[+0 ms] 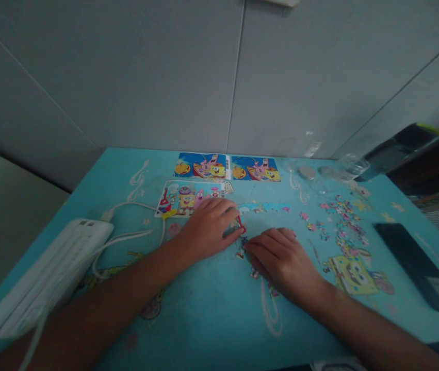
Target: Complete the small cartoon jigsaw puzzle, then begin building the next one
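Fingers of the left hand [207, 229] are pinching a red puzzle piece [240, 223] narrowly; the right hand [281, 257] is lying flat, fingers together, covering loose pieces [253, 272].

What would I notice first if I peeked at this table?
Two hands meet mid-table: the left hand pinches a red puzzle piece, and the right hand lies flat beside it. Behind them sits a half-built cartoon puzzle, and loose puzzle pieces scatter to the right.

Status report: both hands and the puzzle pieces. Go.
Left hand pinching a red-edged puzzle piece. Right hand flat on table, over loose pieces. Finished puzzle section just beyond left hand. White cable clear of both.
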A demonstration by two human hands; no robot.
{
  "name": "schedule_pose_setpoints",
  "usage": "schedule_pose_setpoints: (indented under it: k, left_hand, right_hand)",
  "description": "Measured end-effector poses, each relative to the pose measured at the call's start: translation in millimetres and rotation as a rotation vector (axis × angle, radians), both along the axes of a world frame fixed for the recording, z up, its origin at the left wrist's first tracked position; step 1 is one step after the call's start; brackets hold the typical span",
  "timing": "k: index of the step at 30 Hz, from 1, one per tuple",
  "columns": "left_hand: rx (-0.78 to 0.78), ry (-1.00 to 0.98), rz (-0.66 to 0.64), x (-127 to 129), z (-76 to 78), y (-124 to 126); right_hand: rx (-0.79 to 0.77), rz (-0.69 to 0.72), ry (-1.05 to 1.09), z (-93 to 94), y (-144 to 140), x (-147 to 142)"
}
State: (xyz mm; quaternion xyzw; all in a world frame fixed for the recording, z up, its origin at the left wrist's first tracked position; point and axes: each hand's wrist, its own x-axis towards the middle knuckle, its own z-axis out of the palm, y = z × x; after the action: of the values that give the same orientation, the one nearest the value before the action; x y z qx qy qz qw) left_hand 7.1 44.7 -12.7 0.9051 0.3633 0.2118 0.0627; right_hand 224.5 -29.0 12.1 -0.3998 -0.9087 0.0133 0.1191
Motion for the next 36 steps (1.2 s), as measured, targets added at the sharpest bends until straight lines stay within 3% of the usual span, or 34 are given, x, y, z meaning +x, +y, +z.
schedule_pose_setpoints:
  k: [18,25,36]
  left_hand:
    - [-0.023,0.035,-0.005,-1,3.4,0]
    - [-0.026,0.013,-0.001,-1,0.6,0]
    - [-0.029,0.014,-0.004,-1,2.6,0]
  right_hand:
    - [-0.053,0.023,-0.007,-3.0,1,4]
    - [-0.207,-0.095,0.234,-11.0,2,3]
    - [-0.220,-0.243,0.194,-9.6,0,-10]
